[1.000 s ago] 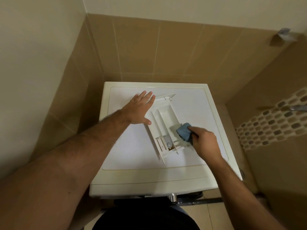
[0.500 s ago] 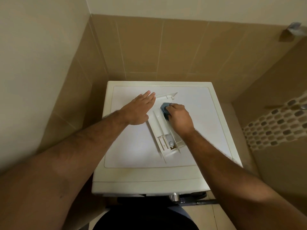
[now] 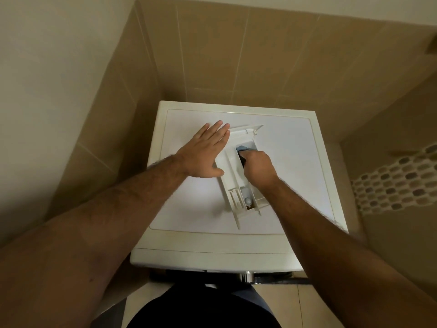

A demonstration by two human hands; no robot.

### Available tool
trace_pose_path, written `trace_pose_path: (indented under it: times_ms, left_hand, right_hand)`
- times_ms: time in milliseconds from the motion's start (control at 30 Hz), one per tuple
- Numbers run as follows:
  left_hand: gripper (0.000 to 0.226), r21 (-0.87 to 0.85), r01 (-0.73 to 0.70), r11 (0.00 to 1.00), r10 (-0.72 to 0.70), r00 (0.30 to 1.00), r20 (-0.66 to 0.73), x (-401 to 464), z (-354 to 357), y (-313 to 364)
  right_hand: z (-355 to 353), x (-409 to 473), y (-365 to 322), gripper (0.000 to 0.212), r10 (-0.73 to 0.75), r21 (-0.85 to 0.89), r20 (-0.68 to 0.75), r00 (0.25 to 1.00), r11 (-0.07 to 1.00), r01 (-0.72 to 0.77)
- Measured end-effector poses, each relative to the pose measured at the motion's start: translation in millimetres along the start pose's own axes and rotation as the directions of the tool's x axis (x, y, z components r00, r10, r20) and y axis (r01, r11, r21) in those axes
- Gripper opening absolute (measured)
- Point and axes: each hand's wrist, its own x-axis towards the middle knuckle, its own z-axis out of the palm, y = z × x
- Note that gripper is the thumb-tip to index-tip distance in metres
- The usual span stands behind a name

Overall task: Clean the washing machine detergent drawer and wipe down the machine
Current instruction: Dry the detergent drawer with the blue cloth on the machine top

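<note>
Clenched on our blue cloth (image 3: 244,149), right hand (image 3: 256,169) sat mid-frame inside the drawer (image 3: 233,183); left hand (image 3: 204,153) lay flat beside; drawer's long axis ran toward frame bottom.

Drawer (image 3: 233,172): white moulded plastic, matt. Cloth (image 3: 244,149): soft blue fabric. Machine top (image 3: 290,162): smooth, faint sheen. Wall tiles (image 3: 212,55), upper frame: matt beige.

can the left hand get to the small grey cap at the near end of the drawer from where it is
Probably yes: the left hand lies flat beside the drawer, and the grey cap sits uncovered at its near end, clear of the right hand.
</note>
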Motion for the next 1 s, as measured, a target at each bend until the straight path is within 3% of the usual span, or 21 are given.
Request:
trace_pose_path:
  times_ms: [100, 367, 567, 633, 733, 833, 1000]
  left_hand:
    - [0.119, 0.033, 0.016, 0.999, -0.017, 0.999, 0.038, 1.5, 0.6, 1.3]
    - [0.124, 0.07, 0.041, 0.997, -0.043, 0.999, 0.03, 1.7, 0.7, 2.7]
    - [0.125, 0.065, 0.043, 0.997, -0.045, 0.998, 0.034, 0.4, -0.3, 4.2]
    - [0.125, 0.066, 0.045, 0.997, -0.048, 0.998, 0.04, 0.1, -1.7, 6.2]
    - [0.124, 0.046, 0.055, 0.997, -0.057, 0.997, 0.058, 1.6, -2.6, 6.8]
    - [0.124, 0.041, 0.069, 0.997, -0.072, 0.995, 0.069, 2.8, -4.4, 8.4]
    - [0.124, 0.042, 0.073, 0.996, -0.076, 0.995, 0.069, 2.2, -2.5, 8.8]
  right_hand:
    - [-1.6, 4.0, 1.4, 0.027, 0.009, -0.016, 0.017, 1.0, 1.0, -0.009]
    - [-8.6, -18.5, 6.4, 0.024, 0.024, -0.095, 0.108, 0.994, 0.995, -0.013]
    - [-27.9, -52.4, 4.1, 0.018, 0.107, -0.209, 0.394, 0.913, 0.978, -0.025]
    - [-43.8, -46.5, -3.0, 0.017, 0.129, -0.216, 0.43, 0.894, 0.976, -0.037]
    - [-67.3, -20.5, -15.0, 0.017, 0.171, -0.205, 0.273, 0.947, 0.972, -0.116]
    - [-67.5, -0.5, -17.1, 0.024, 0.085, -0.159, 0.043, 0.995, 0.984, -0.077]
    - [-16.9, -18.0, -8.5, 0.029, -0.043, -0.111, 0.09, 0.995, 0.992, 0.053]
